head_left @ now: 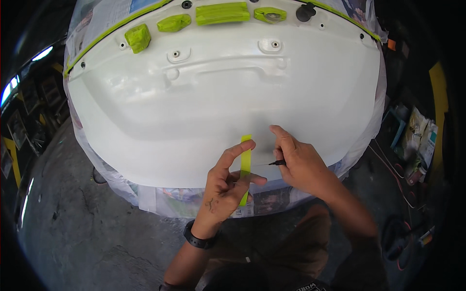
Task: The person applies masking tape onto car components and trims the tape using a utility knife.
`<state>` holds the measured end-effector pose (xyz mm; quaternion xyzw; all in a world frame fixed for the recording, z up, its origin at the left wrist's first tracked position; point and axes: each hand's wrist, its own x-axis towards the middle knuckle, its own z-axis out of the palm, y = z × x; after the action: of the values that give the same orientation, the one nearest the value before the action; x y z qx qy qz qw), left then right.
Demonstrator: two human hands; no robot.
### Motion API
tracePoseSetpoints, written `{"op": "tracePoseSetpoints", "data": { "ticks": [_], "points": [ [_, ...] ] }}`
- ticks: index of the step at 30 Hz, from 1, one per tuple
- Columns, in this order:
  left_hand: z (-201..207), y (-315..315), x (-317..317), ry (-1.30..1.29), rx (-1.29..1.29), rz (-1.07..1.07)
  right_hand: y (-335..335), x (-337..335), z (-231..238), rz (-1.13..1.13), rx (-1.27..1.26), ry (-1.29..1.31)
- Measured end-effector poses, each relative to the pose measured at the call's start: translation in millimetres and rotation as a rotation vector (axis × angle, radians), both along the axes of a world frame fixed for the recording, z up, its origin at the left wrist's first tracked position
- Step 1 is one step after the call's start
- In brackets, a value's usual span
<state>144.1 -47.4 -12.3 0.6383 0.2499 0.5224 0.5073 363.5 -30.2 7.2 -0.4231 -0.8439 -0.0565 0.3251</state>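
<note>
My left hand [222, 186] holds a short strip of yellow-green masking tape [246, 162] upright, its index fingertip pressed near the strip's upper end. The strip's lower part passes behind the fingers. Just to the right, my right hand [302, 167] grips a slim black-handled tool [277, 163] low in its fingers, its index finger stretched out. A thin, needle-like tip points left from the tool toward the tape; whether it touches the strip I cannot tell. Both hands are over the near edge of a large white vehicle panel [204, 111].
Yellow-green tape patches [222, 13] cover spots along the panel's far edge. Masking paper and plastic [165, 201] skirt its near edge. Bags and packages [421, 138] lie at the right, beside cords [388, 165]. Grey concrete floor [87, 228] shows at left.
</note>
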Motion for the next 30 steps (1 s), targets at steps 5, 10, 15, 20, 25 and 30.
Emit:
{"op": "tracePoseSetpoints", "data": {
  "ticks": [5, 10, 15, 20, 25, 30],
  "points": [
    [11.5, -4.6, 2.8, 0.052, 0.050, -0.042, 9.6, -10.2, -1.7, -0.100, 0.021, -0.100],
    [28.7, -9.0, -7.2, -0.043, 0.094, -0.077, 8.5, 16.4, 11.4, -0.129, 0.098, 0.012],
    [57.4, 8.9, -0.4, 0.278, 0.351, -0.094, -6.5, -0.2, 76.2, 0.273, 0.085, 0.364],
    [115.6, 41.3, 28.9, 0.641, 0.897, 0.263, 28.5, 24.9, 101.2, 0.231, 0.205, 0.359],
    [173.4, 72.2, 42.0, 0.625, 1.373, 0.725, 69.3, 30.3, 133.4, 0.151, 0.484, 0.587],
    [201.2, 120.8, 51.7, 0.664, 1.536, 1.041, 106.0, 28.2, 150.0, 0.194, 0.551, 0.571]
  ]
}}
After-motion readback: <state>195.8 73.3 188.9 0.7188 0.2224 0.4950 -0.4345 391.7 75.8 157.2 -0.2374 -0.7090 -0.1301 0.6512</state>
